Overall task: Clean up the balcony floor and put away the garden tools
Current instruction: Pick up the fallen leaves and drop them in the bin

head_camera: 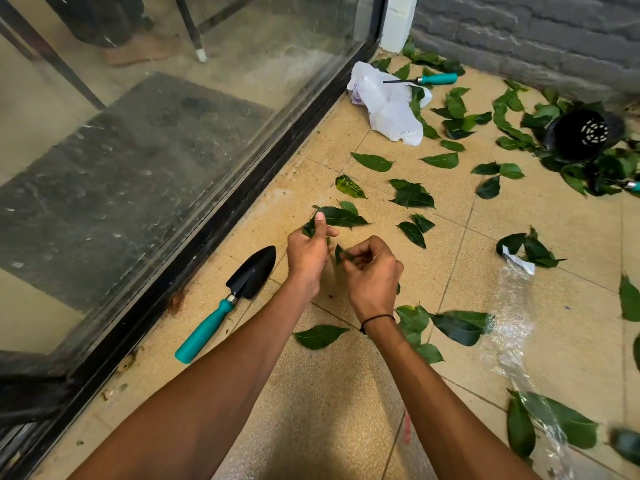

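Leaves are being gathered off the balcony floor [311, 427], and more are lying scattered across it toward the far wall. Nearest, a large leaf [519, 427] is lying by the floor's right edge, partly covered by a strip of clear plastic wrap [512, 327] that is stretching along that side. Just beyond the forearms, a single leaf [320, 336] is resting flat on the tiles. A trowel [228, 301], black-bladed with a teal handle, is lying beside the sliding-door track at the floor's left edge, its blade pointing away. Above it, the left hand [308, 252] is being closed around a small bunch of leaves [309, 227], the thumb raised over them. Right beside it, the right hand [372, 275] is being curled inward, a small leaf [338, 253] pinched at the fingertips; a black band [377, 320] is being worn on that wrist. Mid-floor, loose leaves are lying well apart, one of them a yellow-mottled leaf [349, 186]. Farther off, a crumpled white plastic bag [384, 102] is sitting near the door track. A second teal-handled tool [424, 79] is resting on the bag's far end. Toward the far right corner, a black pot [585, 135] is lying tipped on its side amid a heap of leaves, close to the grey brick wall [519, 29].
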